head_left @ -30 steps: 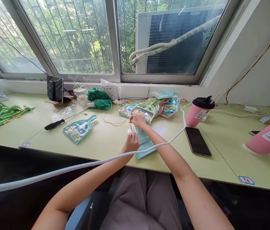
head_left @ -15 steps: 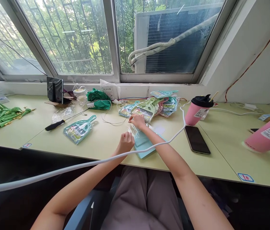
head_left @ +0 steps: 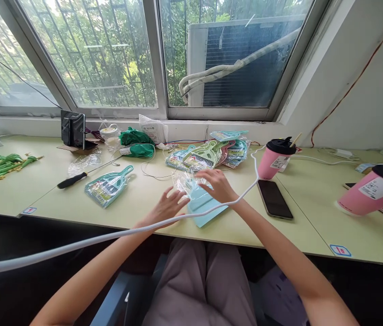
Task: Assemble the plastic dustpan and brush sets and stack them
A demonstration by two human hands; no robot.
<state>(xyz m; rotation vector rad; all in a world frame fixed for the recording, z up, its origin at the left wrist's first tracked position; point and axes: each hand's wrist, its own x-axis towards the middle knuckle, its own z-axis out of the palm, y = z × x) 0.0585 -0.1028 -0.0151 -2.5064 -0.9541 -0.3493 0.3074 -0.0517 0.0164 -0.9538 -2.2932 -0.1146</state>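
A light blue dustpan [head_left: 203, 210] lies on the table before me, with a crinkled clear plastic wrapper [head_left: 182, 181] at its far end. At the dustpan's left edge is my left hand [head_left: 168, 206], fingers apart and holding nothing. My right hand [head_left: 219, 184] is spread over the dustpan's upper right part and hides some of it; no grip shows. Whether either hand touches the dustpan I cannot tell. Just beyond lies a pile of wrapped mini dustpan-and-brush sets [head_left: 205, 155] in green, blue and pink. Another wrapped blue set [head_left: 108, 185] lies to the left.
A white cable [head_left: 117, 236] crosses in front of both forearms. To the right are a phone [head_left: 275, 199] and two pink cups [head_left: 273, 160]. A black-handled screwdriver [head_left: 72, 180], green bundles [head_left: 137, 142] and green plant-like pieces [head_left: 1, 165] lie leftward.
Both hands have opened from their closed pose near the wrapper. The left has moved left and down, the right has moved right and nearer. The other person's hand at the far left has left view.
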